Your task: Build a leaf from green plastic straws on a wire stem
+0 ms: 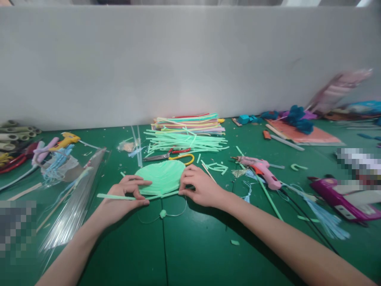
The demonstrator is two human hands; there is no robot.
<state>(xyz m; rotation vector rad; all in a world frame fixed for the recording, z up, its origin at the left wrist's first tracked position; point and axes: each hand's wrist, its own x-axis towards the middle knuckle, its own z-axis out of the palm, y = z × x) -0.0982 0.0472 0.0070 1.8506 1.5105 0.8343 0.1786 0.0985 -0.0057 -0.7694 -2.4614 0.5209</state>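
A light green round piece (162,176), apparently built up from rows of pipe cleaners, lies between my hands. Along its near edge runs a green pipe cleaner (116,197), whose free end sticks out to the left. My left hand (126,192) pinches this pipe cleaner between thumb and fingers, close to the round piece's left side. At the right side, my right hand (198,184) has thumb and fingertips closed on the pipe cleaner against the edge. Just below, a small green knot (162,214) sits on a thin clear thread. Scissors (168,157) with red and yellow handles lie right behind the round piece.
Green pipe cleaners (187,141) are piled behind the scissors, with cut bits (217,167) nearby. To the right lie a pink glue gun (262,169), blue tassels (324,218) and a magenta tool (336,198). Clear plastic sleeves (73,206) and a yellow glue gun (67,141) are left.
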